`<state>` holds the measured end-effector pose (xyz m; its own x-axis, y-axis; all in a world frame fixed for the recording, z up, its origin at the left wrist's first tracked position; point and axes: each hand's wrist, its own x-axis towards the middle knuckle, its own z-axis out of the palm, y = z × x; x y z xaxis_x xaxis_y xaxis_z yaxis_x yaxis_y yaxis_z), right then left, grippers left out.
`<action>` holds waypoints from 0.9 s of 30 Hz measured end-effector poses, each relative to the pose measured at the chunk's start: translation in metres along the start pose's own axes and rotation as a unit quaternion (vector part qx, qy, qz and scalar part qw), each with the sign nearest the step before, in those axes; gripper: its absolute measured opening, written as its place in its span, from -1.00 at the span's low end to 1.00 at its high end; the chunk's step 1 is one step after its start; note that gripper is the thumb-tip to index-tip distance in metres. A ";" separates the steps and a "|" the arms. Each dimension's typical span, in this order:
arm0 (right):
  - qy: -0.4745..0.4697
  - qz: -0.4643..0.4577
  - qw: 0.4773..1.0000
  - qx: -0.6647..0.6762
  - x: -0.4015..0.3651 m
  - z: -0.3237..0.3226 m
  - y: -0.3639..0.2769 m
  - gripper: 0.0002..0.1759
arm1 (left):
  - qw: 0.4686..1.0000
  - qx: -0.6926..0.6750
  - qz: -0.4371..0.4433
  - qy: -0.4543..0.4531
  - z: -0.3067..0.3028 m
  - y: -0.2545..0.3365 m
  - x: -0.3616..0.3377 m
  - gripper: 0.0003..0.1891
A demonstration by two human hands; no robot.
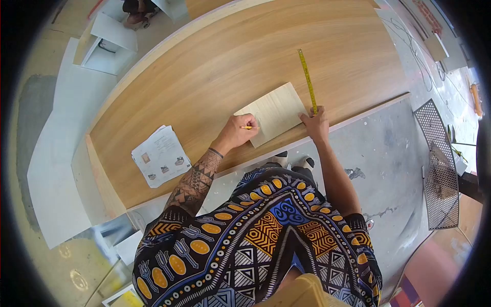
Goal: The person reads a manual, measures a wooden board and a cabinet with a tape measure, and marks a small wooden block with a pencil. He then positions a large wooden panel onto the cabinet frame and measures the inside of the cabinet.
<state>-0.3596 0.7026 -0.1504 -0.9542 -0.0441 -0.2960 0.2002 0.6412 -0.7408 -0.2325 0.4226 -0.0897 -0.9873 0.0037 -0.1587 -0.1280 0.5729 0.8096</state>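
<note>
A pale rectangular wooden board [276, 107] lies at an angle near the front edge of the large wood-grain tabletop [220, 66]. My left hand [236, 134] rests on the board's left part, fingers closed around a short yellow pencil [247, 127] whose tip points right, close over the surface. At the board's right corner is my right hand [318, 124], thumb against the board's edge and fingers curled around the near end of a yellow tape measure [307, 79]. Its marked strip stretches away from me across the tabletop, beside the board.
Printed sheets of paper [161, 156] lie stacked on the tabletop to the left. White cabinet pieces [105, 48] stand beyond its far left edge, where part of another person [137, 13] shows. A perforated metal panel [439, 163] is at the right, over the paint-stained grey floor [381, 148].
</note>
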 end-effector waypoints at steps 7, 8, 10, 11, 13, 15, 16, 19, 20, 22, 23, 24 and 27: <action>0.001 0.005 1.000 -0.006 -0.003 -0.001 -0.005 -0.25 | 0.996 -0.022 -0.017 0.080 -0.001 0.009 0.013 -0.86; 0.001 0.005 1.000 -0.006 -0.002 -0.001 -0.004 -0.25 | 0.996 -0.010 -0.013 0.087 -0.001 0.011 0.015 -0.85; -0.008 0.006 1.000 -0.006 -0.003 -0.002 -0.005 -0.25 | 0.996 0.002 -0.006 0.093 0.000 0.011 0.018 -0.84; -0.006 0.007 1.000 -0.005 -0.003 -0.003 -0.005 -0.25 | 0.996 -0.007 -0.001 0.094 0.001 0.011 0.020 -0.84; -0.010 0.013 1.000 -0.014 -0.004 -0.004 -0.008 -0.26 | 0.995 -0.016 0.004 0.094 0.003 0.011 0.022 -0.84; -0.003 0.004 1.000 -0.009 -0.006 -0.004 -0.008 -0.26 | 0.995 -0.033 0.007 0.094 0.003 0.010 0.022 -0.85; 0.003 -0.006 1.000 -0.004 -0.006 -0.003 -0.008 -0.26 | 0.995 -0.032 0.008 0.094 0.003 0.011 0.022 -0.85; 0.005 -0.003 1.000 -0.004 -0.007 -0.004 -0.009 -0.26 | 0.996 -0.015 -0.001 0.092 0.002 0.011 0.022 -0.86; 0.006 -0.002 1.000 -0.003 -0.007 -0.005 -0.010 -0.26 | 0.995 -0.019 -0.007 0.094 0.002 0.012 0.022 -0.86; -0.006 0.008 1.000 -0.006 -0.007 -0.007 -0.011 -0.26 | 0.995 -0.022 -0.012 0.092 0.001 0.013 0.021 -0.86; -0.004 0.010 1.000 -0.005 -0.007 -0.007 -0.011 -0.26 | 0.995 -0.016 -0.007 0.096 0.001 0.013 0.021 -0.86; -0.001 0.002 1.000 -0.008 -0.008 -0.007 -0.012 -0.26 | 0.995 -0.010 -0.001 0.100 0.002 0.013 0.021 -0.86; -0.001 0.001 1.000 -0.013 -0.009 -0.009 -0.014 -0.27 | 0.996 -0.005 0.003 0.093 0.001 0.012 0.021 -0.87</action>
<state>-0.3555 0.7008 -0.1324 -0.9532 -0.0446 -0.2990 0.1960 0.6617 -0.7237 -0.2549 0.4303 -0.0843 -0.9883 -0.1453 -0.0465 -0.1216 0.5657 0.8156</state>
